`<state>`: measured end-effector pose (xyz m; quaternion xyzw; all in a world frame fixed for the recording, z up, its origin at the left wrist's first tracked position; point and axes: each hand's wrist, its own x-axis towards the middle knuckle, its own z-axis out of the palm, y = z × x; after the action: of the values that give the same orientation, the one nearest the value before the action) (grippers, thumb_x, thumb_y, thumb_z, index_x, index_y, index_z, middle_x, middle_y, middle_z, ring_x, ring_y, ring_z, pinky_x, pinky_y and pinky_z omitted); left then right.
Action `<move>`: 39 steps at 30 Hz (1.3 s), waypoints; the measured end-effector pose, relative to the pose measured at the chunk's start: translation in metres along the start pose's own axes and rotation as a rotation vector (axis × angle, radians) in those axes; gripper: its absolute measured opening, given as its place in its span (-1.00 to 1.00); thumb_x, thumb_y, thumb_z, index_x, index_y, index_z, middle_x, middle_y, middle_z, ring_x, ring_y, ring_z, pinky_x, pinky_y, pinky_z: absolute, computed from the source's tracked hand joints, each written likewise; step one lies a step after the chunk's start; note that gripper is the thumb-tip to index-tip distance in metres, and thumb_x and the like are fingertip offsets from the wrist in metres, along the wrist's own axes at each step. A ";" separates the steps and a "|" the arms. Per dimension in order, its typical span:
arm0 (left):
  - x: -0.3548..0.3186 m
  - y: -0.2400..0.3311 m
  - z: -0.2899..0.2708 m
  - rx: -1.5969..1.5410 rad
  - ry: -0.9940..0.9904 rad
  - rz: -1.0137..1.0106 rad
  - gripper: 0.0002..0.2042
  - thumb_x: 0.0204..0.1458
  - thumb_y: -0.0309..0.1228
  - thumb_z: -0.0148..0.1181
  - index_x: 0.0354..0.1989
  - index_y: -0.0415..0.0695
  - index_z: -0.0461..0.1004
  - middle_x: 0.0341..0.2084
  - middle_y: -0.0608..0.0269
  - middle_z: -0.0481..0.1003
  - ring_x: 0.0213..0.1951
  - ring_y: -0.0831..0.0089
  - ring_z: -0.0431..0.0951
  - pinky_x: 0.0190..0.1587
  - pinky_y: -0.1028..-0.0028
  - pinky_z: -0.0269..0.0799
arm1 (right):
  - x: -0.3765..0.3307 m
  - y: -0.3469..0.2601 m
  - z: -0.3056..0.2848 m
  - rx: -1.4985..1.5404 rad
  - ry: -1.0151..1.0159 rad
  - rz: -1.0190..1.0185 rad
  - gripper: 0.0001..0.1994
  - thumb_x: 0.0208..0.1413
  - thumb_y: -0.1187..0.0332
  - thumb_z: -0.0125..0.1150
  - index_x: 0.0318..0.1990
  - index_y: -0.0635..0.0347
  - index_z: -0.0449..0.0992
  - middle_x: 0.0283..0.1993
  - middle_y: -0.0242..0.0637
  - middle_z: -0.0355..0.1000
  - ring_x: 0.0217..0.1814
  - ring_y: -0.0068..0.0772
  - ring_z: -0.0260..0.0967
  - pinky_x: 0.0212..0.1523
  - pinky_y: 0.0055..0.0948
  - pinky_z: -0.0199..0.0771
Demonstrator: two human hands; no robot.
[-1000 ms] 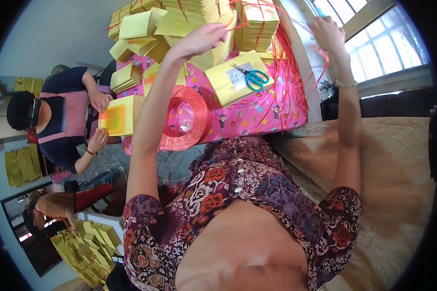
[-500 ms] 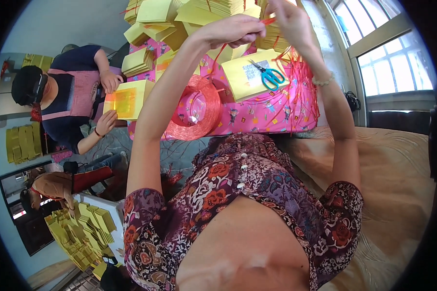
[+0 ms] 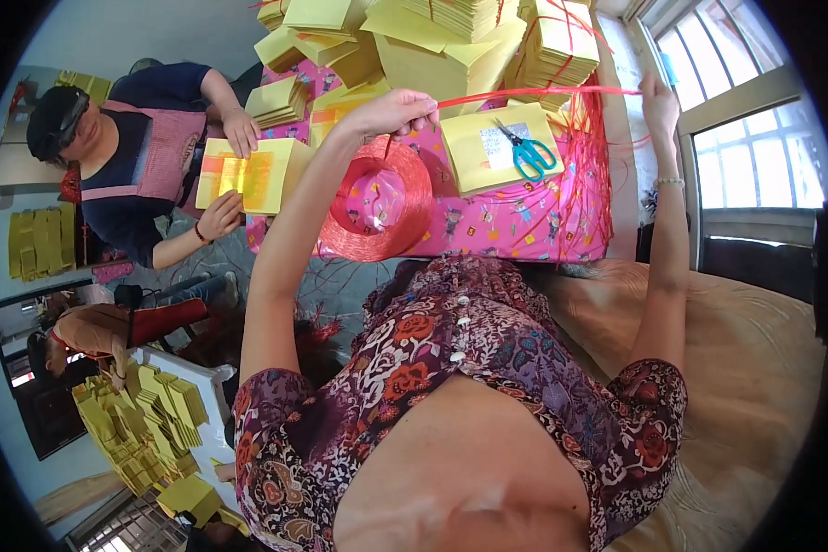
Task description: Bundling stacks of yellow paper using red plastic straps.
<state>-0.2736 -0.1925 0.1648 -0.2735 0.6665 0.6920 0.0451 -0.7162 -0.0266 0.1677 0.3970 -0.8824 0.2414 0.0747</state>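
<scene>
A red plastic ribbon (image 3: 534,92) stretches nearly level above the table between my two hands. My left hand (image 3: 396,112) pinches one end of this length, above the big roll of red ribbon (image 3: 412,198). Far to the right, by the window side, my right hand (image 3: 659,103) is closed on the other end. Below the taut ribbon lies a stack of yellow paper (image 3: 469,170), with teal-handled scissors (image 3: 532,158) resting on top. Cut red strands (image 3: 584,175) hang over the table's right side.
More yellow paper stacks (image 3: 451,57), some tied with red ribbon, crowd the back of the pink patterned tablecloth (image 3: 497,225). At the left a co-worker (image 3: 147,147) handles a yellow stack with an orange sheet. Another person (image 3: 92,331) stands beside further yellow piles (image 3: 147,414).
My hands have drawn apart: the right swung right toward the window, the left came down and left. The ribbon between them is now long and taut.
</scene>
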 end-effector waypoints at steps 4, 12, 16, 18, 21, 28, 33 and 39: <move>0.002 0.001 -0.007 0.061 0.021 -0.033 -0.71 0.16 -0.21 -0.11 -0.42 -0.11 0.47 -0.72 0.51 0.25 -0.71 0.75 0.11 -0.68 0.68 0.02 | -0.028 -0.045 0.009 -0.450 -0.179 -0.302 -0.70 0.16 0.17 -0.13 -0.18 0.11 0.49 -0.27 -0.11 0.47 -0.22 -0.13 0.42 -0.16 -0.21 0.38; 0.018 0.033 0.015 0.233 -0.009 0.003 -0.72 0.13 -0.20 -0.06 -0.37 -0.14 0.49 -0.69 0.51 0.29 -0.64 0.77 0.22 -0.65 0.69 0.06 | -0.127 -0.200 0.028 0.381 -0.475 -0.895 -0.78 0.15 0.33 -0.06 -0.14 0.23 0.39 -0.32 -0.08 0.40 -0.21 -0.12 0.35 -0.07 -0.23 0.26; 0.011 0.028 0.016 0.228 0.079 0.082 -0.73 0.13 -0.21 -0.03 -0.35 -0.15 0.49 -0.65 0.48 0.36 -0.64 0.77 0.25 -0.62 0.70 0.10 | -0.147 -0.211 0.028 0.562 -0.640 -0.566 -0.78 0.19 0.30 -0.13 -0.32 0.29 0.36 -0.49 -0.06 0.34 -0.40 -0.11 0.36 -0.33 -0.29 0.32; 0.003 0.027 0.018 0.171 0.194 0.127 -0.73 0.10 -0.22 0.02 -0.36 -0.18 0.52 -0.66 0.44 0.35 -0.67 0.72 0.25 -0.66 0.68 0.15 | -0.146 -0.207 0.025 0.573 -0.604 -0.520 -0.75 0.20 0.29 -0.15 -0.37 0.30 0.34 -0.53 -0.06 0.32 -0.47 -0.12 0.34 -0.41 -0.31 0.30; -0.002 0.015 0.019 -0.014 0.283 0.165 -0.78 0.11 -0.29 0.04 -0.30 -0.18 0.50 -0.59 0.42 0.43 -0.64 0.75 0.30 -0.60 0.72 0.22 | -0.149 -0.201 0.025 0.635 -0.570 -0.366 -0.71 0.20 0.26 -0.16 -0.42 0.30 0.35 -0.57 -0.07 0.33 -0.51 -0.03 0.32 -0.44 -0.22 0.29; 0.009 0.005 0.050 -0.315 0.588 0.356 -0.78 0.06 -0.34 0.12 -0.25 -0.26 0.51 -0.49 0.29 0.50 -0.61 0.67 0.41 -0.54 0.65 0.40 | -0.174 -0.209 0.024 0.756 -0.616 -0.200 -0.70 0.21 0.28 -0.18 -0.43 0.30 0.38 -0.56 -0.09 0.31 -0.48 -0.15 0.32 -0.37 -0.28 0.29; 0.017 0.002 0.064 -0.643 0.699 0.372 -0.75 0.03 -0.28 0.17 -0.30 -0.26 0.51 -0.49 0.28 0.51 -0.61 0.66 0.41 -0.53 0.64 0.42 | -0.189 -0.212 0.028 0.813 -0.565 -0.249 -0.72 0.20 0.29 -0.19 -0.41 0.30 0.37 -0.52 -0.09 0.37 -0.43 -0.15 0.37 -0.34 -0.29 0.32; 0.013 -0.018 0.051 -0.688 0.627 0.210 -0.72 -0.05 -0.17 0.24 -0.40 -0.17 0.51 -0.61 0.37 0.43 -0.69 0.67 0.32 -0.64 0.67 0.28 | -0.192 -0.208 0.022 0.828 -0.561 -0.219 -0.72 0.21 0.29 -0.21 -0.44 0.27 0.33 -0.58 -0.23 0.23 -0.48 -0.36 0.22 -0.39 -0.39 0.23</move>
<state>-0.2931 -0.1462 0.1406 -0.3994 0.4044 0.7573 -0.3218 -0.4318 -0.0279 0.1628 0.5329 -0.6520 0.4457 -0.3038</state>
